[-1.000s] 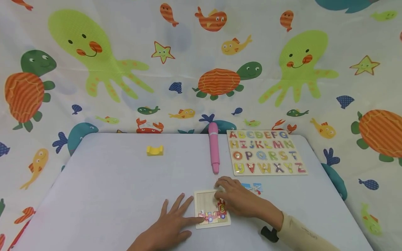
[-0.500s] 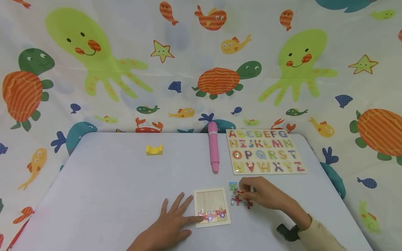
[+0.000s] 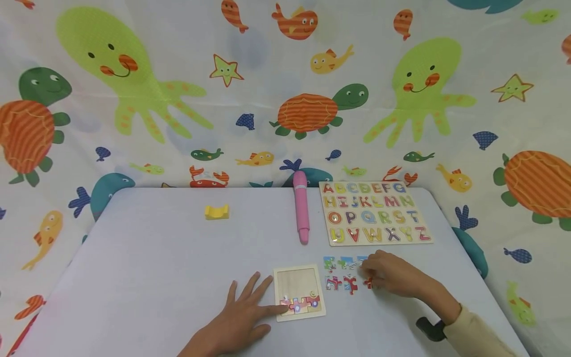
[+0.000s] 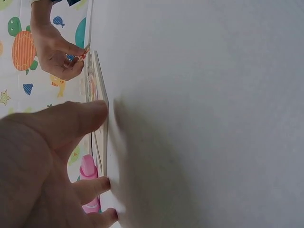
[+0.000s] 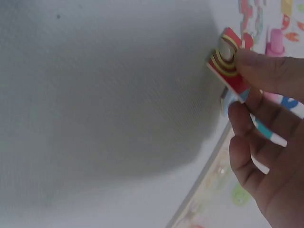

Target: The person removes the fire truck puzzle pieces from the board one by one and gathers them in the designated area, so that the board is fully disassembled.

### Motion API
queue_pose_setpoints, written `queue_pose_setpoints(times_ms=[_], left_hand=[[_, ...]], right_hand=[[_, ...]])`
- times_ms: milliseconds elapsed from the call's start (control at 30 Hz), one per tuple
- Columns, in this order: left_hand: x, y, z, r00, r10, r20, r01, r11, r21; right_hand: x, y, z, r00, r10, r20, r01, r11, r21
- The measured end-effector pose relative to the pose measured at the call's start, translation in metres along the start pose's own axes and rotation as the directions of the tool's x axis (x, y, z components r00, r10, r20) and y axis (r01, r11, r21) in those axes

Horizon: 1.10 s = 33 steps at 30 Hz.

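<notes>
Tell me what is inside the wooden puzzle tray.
The tray holds a row of puzzle pieces along its near side, bare wood beyond. The left hand covers part of the row's left end.

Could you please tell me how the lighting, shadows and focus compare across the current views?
Head view: bright and fairly even, with the patterned cloth crisp; left wrist view: dimmer, a soft shadow on the table beside the left hand; right wrist view: also dim, a broad shadow, the pinched piece fairly clear, the pen behind it softer.
</notes>
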<state>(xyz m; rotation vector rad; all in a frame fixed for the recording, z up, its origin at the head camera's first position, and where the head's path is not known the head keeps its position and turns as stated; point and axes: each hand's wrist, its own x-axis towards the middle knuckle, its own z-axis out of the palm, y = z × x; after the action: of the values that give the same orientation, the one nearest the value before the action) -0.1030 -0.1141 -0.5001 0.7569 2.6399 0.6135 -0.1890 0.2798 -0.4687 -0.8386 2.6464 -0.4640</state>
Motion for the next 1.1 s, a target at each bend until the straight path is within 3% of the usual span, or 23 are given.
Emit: queue_pose_setpoints(times_ms=[133,367,633,800,967,1100], left_hand=[[0.000,0.000,0.001,1.000,0.001,-0.001,-0.001,1.000,0.008],[0.002,-0.001,0.003,1.000,-0.007,-0.002,0.007,1.000,0.014],[0.002,0.001,0.002,1.000,-0.017,0.004,0.017,1.000,0.016],[0.001,0.000,0.002,1.000,-0.012,-0.007,0.012,1.000,0.019],[0.001,-0.001,0.002,1.000,-0.009,-0.009,0.009,1.000,0.016],[0.001,-0.001,0.002,1.000,-0.005,0.001,0.005,1.000,0.015]], right_hand=[[0.002,-0.002,0.005,0.998,-0.026,-0.058,0.021,0.997,-0.072],[0.004,-0.003,0.010,0.997,-0.001,-0.071,-0.003,0.998,-0.058],[0.001,-0.003,0.016,0.993,0.011,-0.116,-0.025,0.992,-0.120],[0.002,-0.007,0.019,0.980,0.019,-0.199,-0.048,0.989,-0.142],[0.012,-0.030,0.020,0.957,-0.093,-0.273,0.044,0.982,-0.182],[0.023,-0.057,0.028,0.957,-0.210,-0.201,0.161,0.959,-0.233]])
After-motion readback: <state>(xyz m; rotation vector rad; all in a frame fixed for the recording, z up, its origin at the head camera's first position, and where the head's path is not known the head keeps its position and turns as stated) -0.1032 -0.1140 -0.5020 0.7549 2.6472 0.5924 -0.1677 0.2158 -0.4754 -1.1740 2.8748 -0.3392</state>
